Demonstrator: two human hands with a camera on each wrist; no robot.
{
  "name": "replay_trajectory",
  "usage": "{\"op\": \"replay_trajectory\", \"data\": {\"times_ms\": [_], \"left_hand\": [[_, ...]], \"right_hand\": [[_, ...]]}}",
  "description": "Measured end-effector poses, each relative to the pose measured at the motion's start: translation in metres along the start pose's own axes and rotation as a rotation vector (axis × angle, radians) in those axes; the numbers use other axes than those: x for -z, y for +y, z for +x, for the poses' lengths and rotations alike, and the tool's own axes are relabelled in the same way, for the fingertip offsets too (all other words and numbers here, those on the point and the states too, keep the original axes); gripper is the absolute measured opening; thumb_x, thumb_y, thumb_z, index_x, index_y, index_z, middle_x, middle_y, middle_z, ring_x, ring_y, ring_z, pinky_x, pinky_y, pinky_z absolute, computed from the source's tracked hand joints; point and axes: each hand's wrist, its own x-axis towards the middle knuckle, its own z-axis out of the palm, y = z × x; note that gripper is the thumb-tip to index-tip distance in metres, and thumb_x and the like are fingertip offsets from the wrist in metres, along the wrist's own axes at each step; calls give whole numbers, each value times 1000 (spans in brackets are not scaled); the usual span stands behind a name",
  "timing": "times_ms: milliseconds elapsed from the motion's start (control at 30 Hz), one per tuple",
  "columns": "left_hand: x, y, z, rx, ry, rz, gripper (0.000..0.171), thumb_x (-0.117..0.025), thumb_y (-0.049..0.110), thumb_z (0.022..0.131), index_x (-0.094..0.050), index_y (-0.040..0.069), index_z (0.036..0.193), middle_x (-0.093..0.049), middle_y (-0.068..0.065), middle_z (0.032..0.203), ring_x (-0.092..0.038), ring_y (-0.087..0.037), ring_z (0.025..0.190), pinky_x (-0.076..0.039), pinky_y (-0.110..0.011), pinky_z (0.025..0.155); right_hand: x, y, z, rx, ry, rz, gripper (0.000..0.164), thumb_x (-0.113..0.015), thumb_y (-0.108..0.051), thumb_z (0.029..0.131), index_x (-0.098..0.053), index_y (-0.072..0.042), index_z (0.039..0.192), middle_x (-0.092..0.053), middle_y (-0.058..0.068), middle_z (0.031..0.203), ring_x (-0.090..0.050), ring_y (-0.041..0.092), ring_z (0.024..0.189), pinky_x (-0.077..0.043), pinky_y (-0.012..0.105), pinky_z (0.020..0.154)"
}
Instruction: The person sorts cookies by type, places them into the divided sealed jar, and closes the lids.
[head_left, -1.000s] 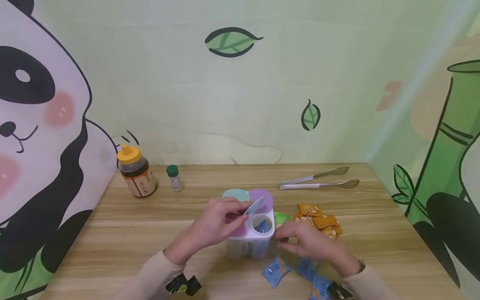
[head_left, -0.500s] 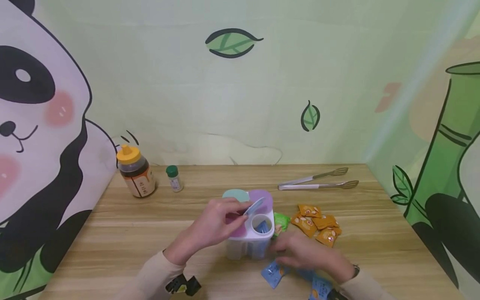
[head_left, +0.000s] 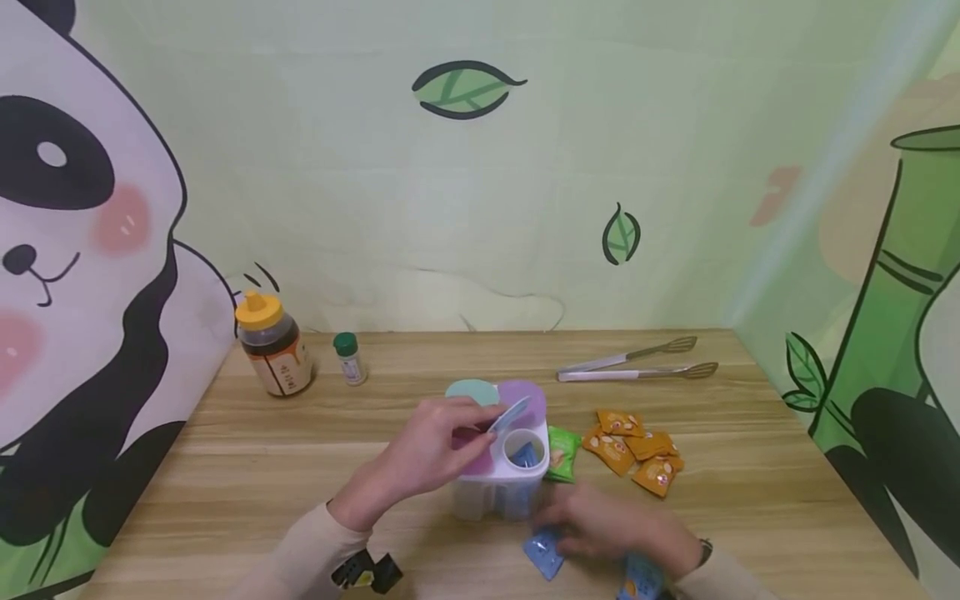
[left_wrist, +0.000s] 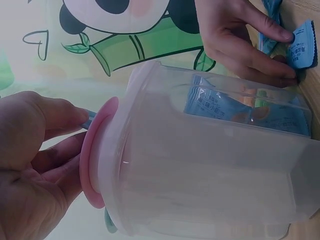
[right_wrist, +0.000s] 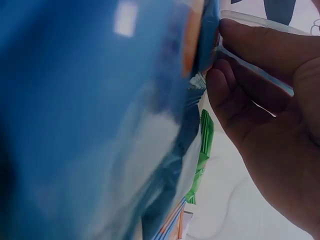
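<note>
My left hand pinches the raised light blue lid of a clear container with a white top. Beneath that lid its round opening shows, and blue snack packets lie inside. Low at the container's right side, my right hand has thumb and fingertips on the edge of a blue snack packet on the table. In the left wrist view this packet stands tilted at the thumb tip. Another blue packet lies below the right wrist, partly hidden.
A green packet lies against the container's right side, with several orange packets further right. Metal tongs lie at the back right. At the back left stand a yellow-capped bottle and a small green-capped jar.
My right hand has moved down and toward me, from beside the green packet to the blue packet, uncovering the green one. The left hand stays with the lid raised.
</note>
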Motion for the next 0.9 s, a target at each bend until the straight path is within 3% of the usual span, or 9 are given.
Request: {"op": "replay_trajectory", "data": {"times_ms": [233, 333, 667, 900], "left_hand": [[-1, 0, -1, 2, -3, -3, 34, -73, 8, 86, -69, 6, 119, -71, -3, 91, -68, -9, 83, -54, -13, 73], [-1, -1, -1, 4, -10, -4, 34, -72, 8, 86, -69, 7, 120, -71, -2, 91, -68, -8, 84, -54, -13, 74], [0, 0, -1, 17, -25, -5, 33, -71, 10, 87, -69, 8, 120, -72, -2, 93, -68, -8, 84, -54, -13, 74], [-1, 0, -1, 7, -18, 5, 33, -72, 10, 87, -69, 8, 120, -71, -2, 91, -67, -7, 83, -54, -13, 73]], "right_hand": [[-1, -2, 2, -30, -54, 33, 35, -71, -18, 84, -67, -18, 118, -64, -4, 116, -58, 10, 110, -52, 26, 93], [-1, -3, 1, -28, -46, 49, 36, -73, -17, 83, -69, -18, 118, -64, -4, 114, -57, 8, 107, -51, 23, 90], [-2, 2, -2, 154, 116, 35, 20, -77, -17, 78, -74, -18, 98, -64, -8, 95, -56, 0, 90, -45, 6, 79], [1, 3, -6, 143, 172, -10, 17, -79, -20, 76, -73, -22, 92, -60, -13, 88, -53, -5, 82, -39, 1, 75]]}}
